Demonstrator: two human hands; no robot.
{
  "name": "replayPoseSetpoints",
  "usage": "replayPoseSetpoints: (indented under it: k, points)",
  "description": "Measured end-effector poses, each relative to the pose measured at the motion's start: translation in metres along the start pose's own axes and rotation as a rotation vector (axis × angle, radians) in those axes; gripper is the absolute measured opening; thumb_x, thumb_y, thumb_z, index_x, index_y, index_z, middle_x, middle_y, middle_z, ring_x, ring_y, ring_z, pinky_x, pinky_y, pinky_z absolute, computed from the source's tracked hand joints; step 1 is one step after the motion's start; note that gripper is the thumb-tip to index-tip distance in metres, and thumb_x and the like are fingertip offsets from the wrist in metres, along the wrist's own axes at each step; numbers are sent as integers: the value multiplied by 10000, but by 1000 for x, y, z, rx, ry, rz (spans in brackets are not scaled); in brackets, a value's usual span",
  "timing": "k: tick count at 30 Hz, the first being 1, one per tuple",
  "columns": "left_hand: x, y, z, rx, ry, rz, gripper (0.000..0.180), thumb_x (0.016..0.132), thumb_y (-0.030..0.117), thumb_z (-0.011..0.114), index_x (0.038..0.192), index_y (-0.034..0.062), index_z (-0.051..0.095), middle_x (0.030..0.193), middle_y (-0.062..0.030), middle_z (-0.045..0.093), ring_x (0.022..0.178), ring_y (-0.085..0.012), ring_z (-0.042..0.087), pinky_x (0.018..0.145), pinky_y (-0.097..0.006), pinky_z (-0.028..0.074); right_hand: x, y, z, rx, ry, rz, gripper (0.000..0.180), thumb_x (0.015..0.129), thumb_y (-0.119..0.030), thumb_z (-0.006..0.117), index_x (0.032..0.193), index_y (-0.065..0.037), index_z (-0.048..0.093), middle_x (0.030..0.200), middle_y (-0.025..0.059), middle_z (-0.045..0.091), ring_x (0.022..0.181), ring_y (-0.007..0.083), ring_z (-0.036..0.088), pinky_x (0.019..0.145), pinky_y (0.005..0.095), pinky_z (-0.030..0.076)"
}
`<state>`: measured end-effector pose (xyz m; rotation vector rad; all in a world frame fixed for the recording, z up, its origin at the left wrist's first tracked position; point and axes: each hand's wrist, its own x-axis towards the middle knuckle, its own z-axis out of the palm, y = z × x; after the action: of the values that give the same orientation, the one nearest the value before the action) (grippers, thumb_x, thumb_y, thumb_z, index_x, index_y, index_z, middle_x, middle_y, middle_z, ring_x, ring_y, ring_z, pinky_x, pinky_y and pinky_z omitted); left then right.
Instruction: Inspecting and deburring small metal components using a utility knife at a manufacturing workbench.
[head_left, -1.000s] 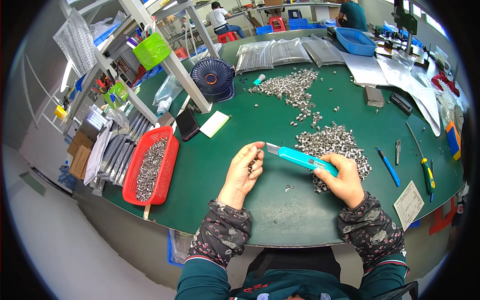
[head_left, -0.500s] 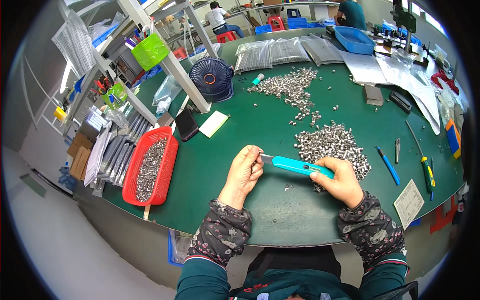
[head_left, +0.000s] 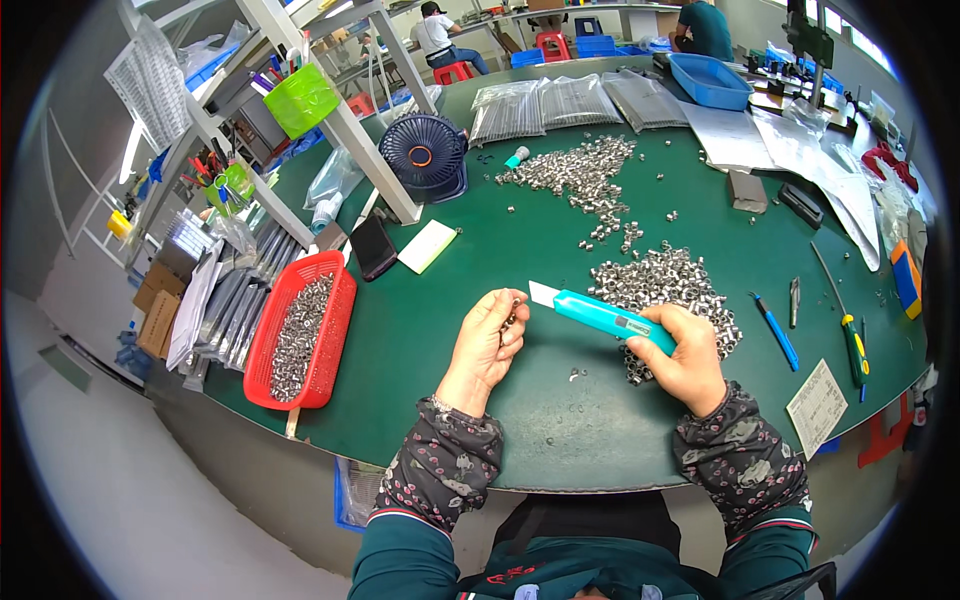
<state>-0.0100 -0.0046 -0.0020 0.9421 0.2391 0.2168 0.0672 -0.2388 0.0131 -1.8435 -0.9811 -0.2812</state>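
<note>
In my right hand [head_left: 682, 358] is a turquoise utility knife [head_left: 598, 313], its blade bare and pointing left. The blade tip lies just right of my left hand [head_left: 488, 342], apart from the fingers. My left fingers are curled around small shiny metal rings [head_left: 510, 318], partly hidden by the fingertips. Behind and below the knife lies a heap of the same small metal rings [head_left: 665, 290]. A second, looser spread of them [head_left: 575, 175] reaches farther back on the green table [head_left: 520, 250].
At the left stands a red basket [head_left: 335, 345] of metal parts. Beyond it are a phone [head_left: 373, 248], a pale notepad [head_left: 428, 247] and a dark fan [head_left: 424, 155]. To the right lie a blue pen-like tool [head_left: 778, 335], a screwdriver [head_left: 855, 345] and a paper slip [head_left: 818, 408].
The knife has drawn back from my left fingertips and tilted, its blade now higher and apart from them. My left hand has barely moved; rings show more clearly in it.
</note>
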Motion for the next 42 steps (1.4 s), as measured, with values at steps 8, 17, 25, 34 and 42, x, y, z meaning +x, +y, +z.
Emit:
replayPoseSetpoints:
  k: [8,17,25,34,42]
  points:
    - [1,2,1,-54,-31,31,161,889,155,489,951,17,545,751,-36,513,497,-40,374,355,-145,255,1,1,-1,31,-49,92,220,692,-197,672,811,-24,606,677,114,577,585,250,571,536,325,440]
    - [1,1,-1,-40,-62,54,106,875,97,489,940,33,543,794,-44,519,547,-60,398,367,-151,263,1,0,-1,25,-86,149,235,685,-222,680,804,-30,614,683,120,584,592,252,580,536,329,441]
    - [0,2,1,-13,-76,81,96,849,48,511,941,37,538,820,-43,527,564,-61,409,382,-150,272,0,2,0,65,-120,230,243,699,-238,674,814,-29,625,652,116,583,569,233,581,525,320,440]
    - [-1,0,1,142,-55,144,105,838,40,538,941,22,546,776,-26,516,546,-40,396,388,-142,275,2,2,-3,150,-221,314,255,715,-254,663,818,-24,629,617,97,608,553,180,597,526,291,449]
    - [0,1,5,226,8,129,121,851,90,544,936,4,553,724,-6,488,533,-37,383,388,-138,268,-2,-5,0,-147,-10,-86,231,693,-170,677,847,-17,598,722,110,583,604,235,581,546,309,448]
